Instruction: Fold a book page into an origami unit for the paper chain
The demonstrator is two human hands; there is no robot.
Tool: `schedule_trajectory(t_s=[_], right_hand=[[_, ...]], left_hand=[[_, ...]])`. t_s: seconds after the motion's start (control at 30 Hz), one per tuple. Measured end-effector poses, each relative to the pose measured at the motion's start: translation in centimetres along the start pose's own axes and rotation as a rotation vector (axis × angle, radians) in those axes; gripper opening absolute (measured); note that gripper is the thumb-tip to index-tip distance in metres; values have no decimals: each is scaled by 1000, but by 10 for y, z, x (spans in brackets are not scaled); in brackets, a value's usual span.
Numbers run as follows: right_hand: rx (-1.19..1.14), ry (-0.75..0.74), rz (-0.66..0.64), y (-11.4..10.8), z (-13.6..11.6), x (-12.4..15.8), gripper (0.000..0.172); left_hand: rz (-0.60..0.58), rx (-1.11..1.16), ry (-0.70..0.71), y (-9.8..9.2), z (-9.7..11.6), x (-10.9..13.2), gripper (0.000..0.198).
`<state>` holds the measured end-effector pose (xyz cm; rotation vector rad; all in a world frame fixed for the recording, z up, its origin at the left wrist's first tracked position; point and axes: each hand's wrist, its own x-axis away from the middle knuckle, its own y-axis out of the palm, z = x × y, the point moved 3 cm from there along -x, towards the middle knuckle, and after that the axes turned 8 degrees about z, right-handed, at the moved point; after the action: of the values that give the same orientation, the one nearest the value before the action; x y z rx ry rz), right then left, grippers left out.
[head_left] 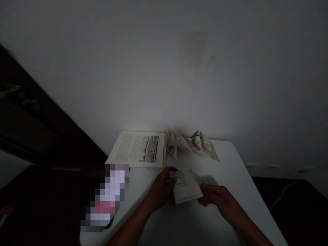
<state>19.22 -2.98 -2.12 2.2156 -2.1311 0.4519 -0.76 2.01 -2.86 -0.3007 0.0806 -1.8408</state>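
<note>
Both of my hands hold a folded printed paper [186, 186] just above the white table [230, 177]. My left hand [160, 189] grips its left edge, thumb on top and fingers curled under. My right hand [214, 196] pinches its lower right corner with the fingers closed. Behind the paper lies an open book [138, 148] with text and a dark picture. To the book's right several folded paper shapes [192, 143] stand along the table's far edge.
A blurred-out object [106, 198] lies at the table's left edge. A pale wall [179, 68] rises right behind the table. Dark furniture [30, 119] fills the left side, and a white cable [282, 194] trails on the dark floor at right.
</note>
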Motion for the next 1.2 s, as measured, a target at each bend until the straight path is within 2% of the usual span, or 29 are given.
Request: schedule_trajectory(t_s=[0.13,0.23,0.33,0.4,0.5,0.6,0.7,0.8,0.9,1.03,1.2], right_hand=[[-19,-58,75,-9,1,-6,36],[-77,-21,166,-11,5,-10,45],[-44,1,189,-6,7,-11,46],[-18,-4,192,-3,6,-11,41],[1,7,245,-3,5,-11,40],[-4,34,329,-7,8,-12,42],[-39,63,365,-10,13,-14,40],[-84,88,366,-8,17,-15,38],[-103,115,348,-4,19,-16,38],[-74,95,316,-1,20,-15,35],[123,-51,256,-4,17,-10,27]], left_hand=[[-42,-13,39,-1,2,1,29],[-139,-82,66,1,4,2,29],[-201,-189,125,4,8,4,30],[-167,-261,150,5,9,5,34],[-37,-340,177,2,9,7,39],[66,-407,321,-4,12,15,37],[34,-474,521,-5,16,29,38],[-38,-583,633,-2,18,40,39],[-54,-685,706,2,16,43,29],[-18,-736,779,6,7,39,22],[-1,-776,825,7,-1,35,17]])
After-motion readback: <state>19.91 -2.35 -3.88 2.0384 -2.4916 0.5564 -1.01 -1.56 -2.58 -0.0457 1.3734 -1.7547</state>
